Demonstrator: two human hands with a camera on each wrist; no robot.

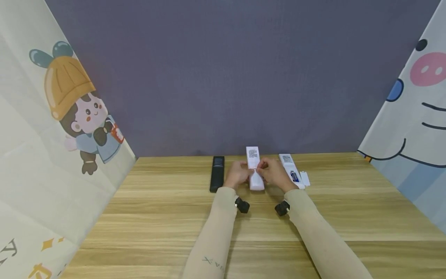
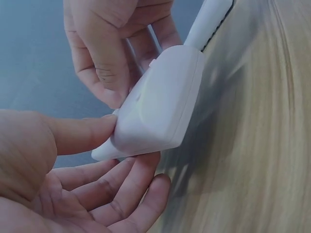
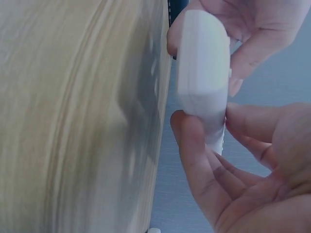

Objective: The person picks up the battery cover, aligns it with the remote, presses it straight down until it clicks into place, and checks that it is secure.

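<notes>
Now you hold the slim white plastic remote control (image 1: 256,182) above the pale wood-grained table (image 1: 163,224), left hand (image 1: 238,174) and right hand (image 1: 274,173) both pinching it mid-length; best brace firmly with the left, work gently with the right, and avoid twisting it.

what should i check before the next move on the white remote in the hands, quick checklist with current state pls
1. Held white remote secure: ok, left hand and right hand both grip it.
2. Back facing up: ok, the printed label shows in the head view.
3. Its battery cover fully seated: cannot tell, the fingers hide part of the back.
4. Second white remote closed up: not ok, blue battery exposed, loose cover lying beside it.
5. Black remote on the table: ok, left of the held one.
</notes>
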